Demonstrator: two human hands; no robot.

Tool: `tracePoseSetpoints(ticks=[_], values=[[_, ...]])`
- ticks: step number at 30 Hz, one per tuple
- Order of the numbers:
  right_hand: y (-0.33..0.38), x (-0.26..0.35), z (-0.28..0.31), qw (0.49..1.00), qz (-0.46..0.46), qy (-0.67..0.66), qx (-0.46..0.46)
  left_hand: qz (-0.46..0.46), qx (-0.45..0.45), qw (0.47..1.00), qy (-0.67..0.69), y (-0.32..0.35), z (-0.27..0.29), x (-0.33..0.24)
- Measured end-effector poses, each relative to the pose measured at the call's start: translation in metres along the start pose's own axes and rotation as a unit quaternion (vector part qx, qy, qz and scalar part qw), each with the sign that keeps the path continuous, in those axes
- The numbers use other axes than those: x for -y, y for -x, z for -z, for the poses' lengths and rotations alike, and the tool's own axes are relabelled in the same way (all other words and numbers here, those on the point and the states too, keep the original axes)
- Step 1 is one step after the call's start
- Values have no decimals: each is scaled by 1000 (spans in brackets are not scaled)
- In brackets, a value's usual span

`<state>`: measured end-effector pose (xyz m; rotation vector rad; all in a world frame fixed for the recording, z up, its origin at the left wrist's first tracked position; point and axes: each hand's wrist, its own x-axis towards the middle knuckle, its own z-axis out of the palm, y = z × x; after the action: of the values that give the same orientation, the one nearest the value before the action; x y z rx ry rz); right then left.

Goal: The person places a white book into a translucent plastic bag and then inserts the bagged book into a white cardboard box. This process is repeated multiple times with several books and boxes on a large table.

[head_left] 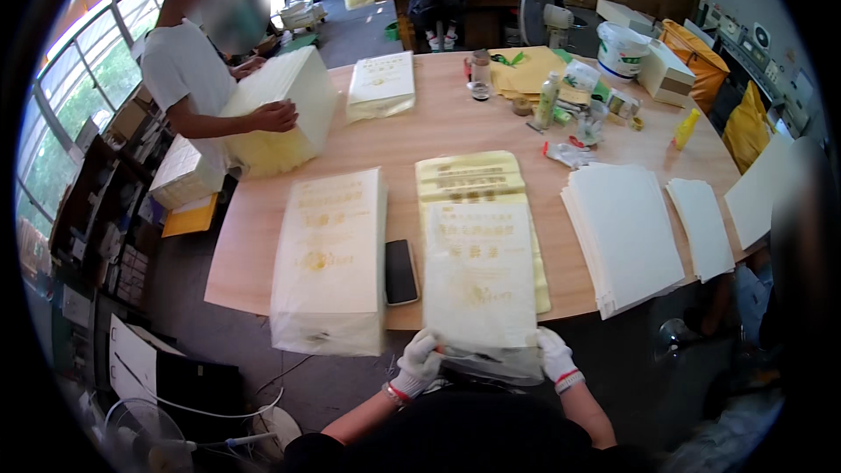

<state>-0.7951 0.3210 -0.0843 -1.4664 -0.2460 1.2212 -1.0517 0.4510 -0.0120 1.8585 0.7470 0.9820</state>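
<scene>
A clear plastic bag (491,365) holding a white printed sheet (480,271) lies at the near table edge, its loose end hanging over toward me. My left hand (417,359), in a white knit glove with a red cuff, pinches the bag's near left corner. On the near right side, my right hand (558,357), gloved alike, has its fingers closed at the bag's edge; its thumb is partly hidden. Beneath the bag rests a pale yellow printed envelope or sleeve (469,173). A dark phone (401,271) sits just left of it, beside a thick stack of bagged printed sheets (328,236).
White paper stacks (624,232) lie to the right. Bottles, tape and a white bucket (622,51) crowd the far right. Across the table at left, a person (188,79) holds a large pale stack (285,105). A fan (539,10) stands behind the table.
</scene>
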Motion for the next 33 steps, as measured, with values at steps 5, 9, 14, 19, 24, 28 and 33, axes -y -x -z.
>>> tracePoseSetpoints(ticks=[5,9,14,19,24,28,33], values=[[-9,39,-130,975,144,-33,163,-116,-236,965,-23,-9,72,-4],[-33,29,-219,917,211,95,324,28,-496,856,139,-17,132,8],[-37,-27,-280,880,78,276,378,130,-479,849,179,36,238,133],[-29,-10,-197,890,237,234,311,198,-566,791,120,84,216,156],[-11,88,3,687,383,613,-73,325,-363,848,210,203,173,244],[-20,122,125,602,238,739,-186,338,48,893,-293,118,57,138],[-28,151,172,779,270,556,-104,176,184,965,-55,11,-21,84]])
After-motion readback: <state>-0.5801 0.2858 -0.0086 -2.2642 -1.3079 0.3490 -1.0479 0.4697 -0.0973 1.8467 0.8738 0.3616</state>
